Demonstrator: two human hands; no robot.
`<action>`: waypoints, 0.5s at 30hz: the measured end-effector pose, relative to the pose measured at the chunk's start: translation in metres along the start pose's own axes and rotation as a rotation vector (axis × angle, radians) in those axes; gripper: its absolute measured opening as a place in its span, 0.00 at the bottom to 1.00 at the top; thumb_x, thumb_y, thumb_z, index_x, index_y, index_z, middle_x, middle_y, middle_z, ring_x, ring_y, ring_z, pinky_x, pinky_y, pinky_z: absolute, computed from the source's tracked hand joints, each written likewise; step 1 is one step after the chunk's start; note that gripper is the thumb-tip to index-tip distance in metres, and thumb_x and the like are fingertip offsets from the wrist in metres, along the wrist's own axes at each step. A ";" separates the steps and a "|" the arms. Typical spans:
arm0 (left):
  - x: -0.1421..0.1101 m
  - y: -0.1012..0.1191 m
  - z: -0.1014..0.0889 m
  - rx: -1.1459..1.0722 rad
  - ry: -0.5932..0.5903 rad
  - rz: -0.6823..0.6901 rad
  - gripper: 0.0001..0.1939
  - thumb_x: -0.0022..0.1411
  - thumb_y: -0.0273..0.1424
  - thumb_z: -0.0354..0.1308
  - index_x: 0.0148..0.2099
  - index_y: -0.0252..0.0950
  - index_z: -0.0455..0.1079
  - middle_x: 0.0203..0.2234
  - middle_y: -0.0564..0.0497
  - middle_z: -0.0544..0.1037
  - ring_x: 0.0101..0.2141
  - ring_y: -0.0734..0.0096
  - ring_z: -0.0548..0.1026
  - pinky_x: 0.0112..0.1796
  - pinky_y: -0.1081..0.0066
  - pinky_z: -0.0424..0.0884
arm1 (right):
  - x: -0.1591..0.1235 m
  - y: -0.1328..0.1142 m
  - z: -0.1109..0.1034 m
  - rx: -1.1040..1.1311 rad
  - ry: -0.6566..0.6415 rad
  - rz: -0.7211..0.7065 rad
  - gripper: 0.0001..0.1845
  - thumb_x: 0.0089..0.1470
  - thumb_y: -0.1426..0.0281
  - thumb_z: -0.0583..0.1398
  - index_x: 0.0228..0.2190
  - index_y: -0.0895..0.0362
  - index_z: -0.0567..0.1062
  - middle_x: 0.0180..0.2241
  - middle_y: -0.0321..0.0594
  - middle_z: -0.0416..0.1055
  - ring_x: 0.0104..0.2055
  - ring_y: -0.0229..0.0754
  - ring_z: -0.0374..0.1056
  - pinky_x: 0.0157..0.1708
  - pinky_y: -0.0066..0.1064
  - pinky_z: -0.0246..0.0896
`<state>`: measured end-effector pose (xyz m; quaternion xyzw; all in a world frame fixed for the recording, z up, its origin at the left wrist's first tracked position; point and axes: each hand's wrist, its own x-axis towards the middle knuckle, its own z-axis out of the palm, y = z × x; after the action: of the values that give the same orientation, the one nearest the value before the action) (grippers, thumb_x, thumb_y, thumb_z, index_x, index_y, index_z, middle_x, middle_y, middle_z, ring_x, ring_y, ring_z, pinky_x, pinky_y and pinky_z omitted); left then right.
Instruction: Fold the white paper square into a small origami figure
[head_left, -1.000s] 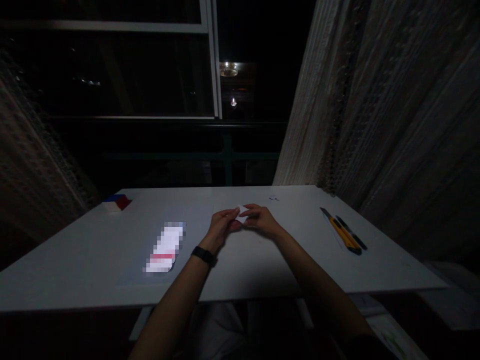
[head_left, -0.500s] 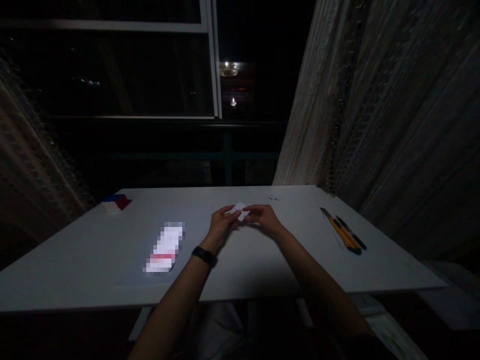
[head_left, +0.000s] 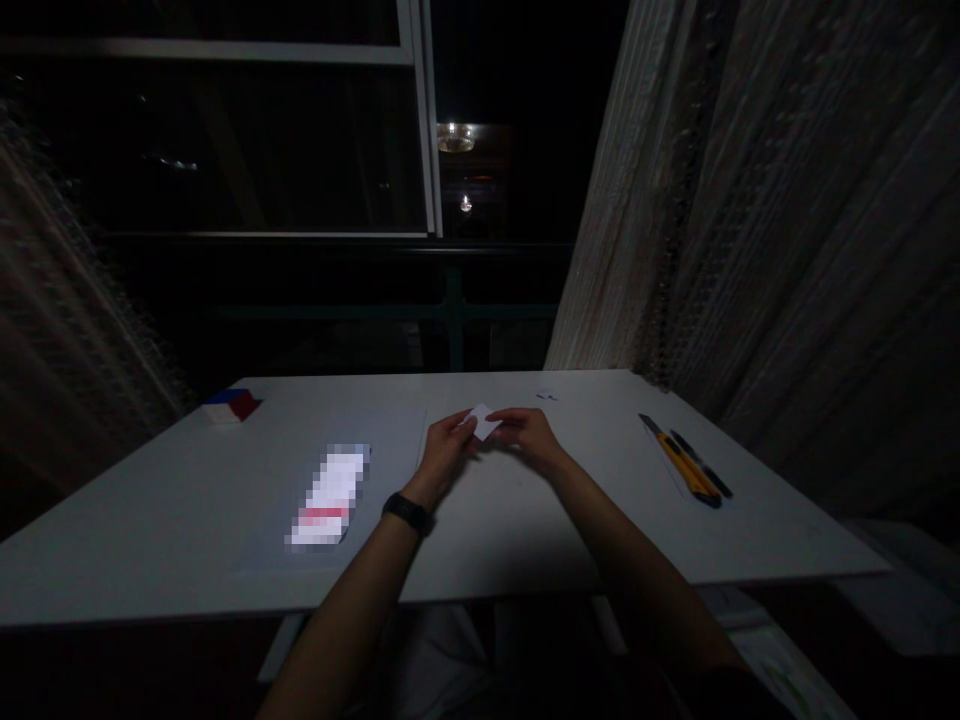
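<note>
- ok so both hands are on one small white paper piece, abt mid-counter, held in the air w/ a corner pointing to 12 o'clock
- L hand: narrow grip, thumb on top of the paper at its 9 o'clock side, fingers prob underneath but can't rly see
- R hand: fingertips close together at the 3 o'clock corner, looks like a light pinch tbh
- imo let the L thumb do the anchoring & the R fingertips do the fine stuff. Paper this small prob slips or creases if both sides squeeze or pull hard
- line up edges before pressing anything flat, a wonky crease is a pain to undo. It's v dim too, so tilting it toward the lit phone at 8 o'clock might help
- other stuff, going by the paper: scraps at 2 o'clock, yellow cutter btwn 3 & 4 w/ a dark pen just beside it, coloured block way out at 9
- elbows well away from that cutter, obv
</note>
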<state>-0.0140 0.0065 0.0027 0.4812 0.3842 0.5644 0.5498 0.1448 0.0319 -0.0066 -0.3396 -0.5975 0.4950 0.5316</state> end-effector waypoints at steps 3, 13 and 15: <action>-0.001 0.000 0.001 -0.047 0.003 -0.016 0.23 0.48 0.34 0.61 0.47 0.28 0.70 0.24 0.47 0.76 0.21 0.75 0.71 0.22 0.75 0.68 | 0.000 -0.001 0.000 -0.012 0.016 -0.013 0.16 0.29 0.69 0.68 0.28 0.60 0.78 0.25 0.42 0.75 0.28 0.43 0.70 0.31 0.35 0.63; -0.003 0.003 0.000 0.021 -0.042 0.043 0.26 0.47 0.36 0.61 0.50 0.33 0.66 0.17 0.54 0.73 0.18 0.77 0.69 0.21 0.77 0.66 | 0.000 0.000 -0.009 0.001 -0.062 0.017 0.20 0.29 0.67 0.69 0.30 0.61 0.79 0.26 0.45 0.76 0.29 0.45 0.71 0.34 0.38 0.63; -0.002 0.002 0.001 0.055 -0.044 0.062 0.19 0.48 0.35 0.60 0.43 0.31 0.70 0.18 0.53 0.73 0.18 0.77 0.69 0.21 0.77 0.65 | 0.000 -0.001 -0.012 -0.004 -0.084 0.029 0.20 0.30 0.67 0.69 0.30 0.61 0.79 0.26 0.46 0.76 0.29 0.45 0.72 0.34 0.38 0.64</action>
<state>-0.0141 0.0043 0.0046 0.5203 0.3723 0.5596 0.5268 0.1561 0.0346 -0.0067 -0.3282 -0.6152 0.5152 0.4985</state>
